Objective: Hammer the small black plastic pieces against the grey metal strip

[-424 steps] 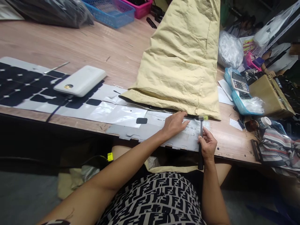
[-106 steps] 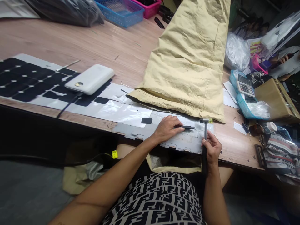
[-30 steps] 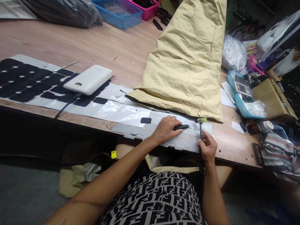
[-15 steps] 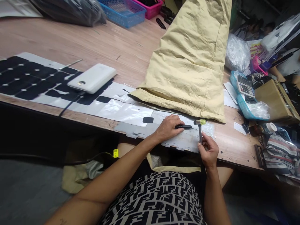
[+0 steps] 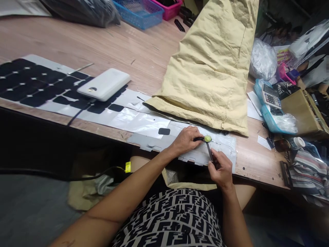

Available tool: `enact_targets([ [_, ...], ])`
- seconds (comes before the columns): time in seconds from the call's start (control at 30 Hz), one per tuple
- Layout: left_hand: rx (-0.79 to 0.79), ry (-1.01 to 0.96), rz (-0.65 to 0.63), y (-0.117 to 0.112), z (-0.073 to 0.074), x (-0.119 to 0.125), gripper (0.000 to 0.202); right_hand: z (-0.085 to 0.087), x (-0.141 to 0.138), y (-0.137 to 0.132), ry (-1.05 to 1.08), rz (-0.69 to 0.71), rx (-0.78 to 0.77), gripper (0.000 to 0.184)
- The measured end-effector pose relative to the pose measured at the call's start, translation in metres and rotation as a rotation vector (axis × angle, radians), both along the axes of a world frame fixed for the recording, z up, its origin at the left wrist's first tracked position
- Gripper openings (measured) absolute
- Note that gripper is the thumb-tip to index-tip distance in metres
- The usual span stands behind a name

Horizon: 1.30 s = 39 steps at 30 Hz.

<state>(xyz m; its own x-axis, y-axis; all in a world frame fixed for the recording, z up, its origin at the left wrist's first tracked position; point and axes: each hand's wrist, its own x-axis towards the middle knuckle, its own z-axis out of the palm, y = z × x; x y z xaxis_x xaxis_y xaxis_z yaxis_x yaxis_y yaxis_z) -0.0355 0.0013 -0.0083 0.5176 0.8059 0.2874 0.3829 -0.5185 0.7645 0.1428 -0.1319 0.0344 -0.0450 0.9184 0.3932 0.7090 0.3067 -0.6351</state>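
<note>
My left hand [image 5: 185, 140] is closed round a thin black rod-like tool [image 5: 198, 139], holding it flat on a silvery sheet [image 5: 144, 120] at the near table edge. My right hand [image 5: 220, 168] grips a small hammer [image 5: 208, 146] by its metal shaft. The hammer's yellow-green head [image 5: 207, 138] sits at the tip of the black tool. A small black patch [image 5: 164, 131] lies on the sheet just left of my left hand.
A large tan sack [image 5: 213, 65] lies right behind the hands. A white power bank [image 5: 104, 84] rests on black cells [image 5: 31, 85] at left. Blue basket [image 5: 138, 12] far back; calculator [image 5: 269, 96], bags and a brown box [image 5: 300, 111] clutter the right.
The hammer has swung left and down, its head now at the black tool's tip. My right hand moved left with it. My left hand stays on the tool.
</note>
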Motion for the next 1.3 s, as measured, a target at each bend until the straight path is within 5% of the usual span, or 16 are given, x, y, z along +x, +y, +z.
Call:
enact_targets([
  [0.47,-0.007,0.036,0.004,-0.001,0.000,-0.001,0.018,-0.004,0.015,-0.001,0.126,-0.141,-0.054,0.044],
  [0.77,0.021,0.114,0.010,-0.004,-0.001,-0.002,0.031,-0.024,0.045,0.015,0.663,-0.430,-0.144,0.048],
  [1.13,0.017,0.137,0.006,-0.004,0.002,-0.004,0.041,-0.020,0.042,0.014,0.738,-0.397,-0.173,0.047],
  [1.3,0.059,0.134,-0.196,-0.020,0.012,-0.010,0.037,-0.021,0.041,0.015,0.715,-0.400,-0.172,0.047],
])
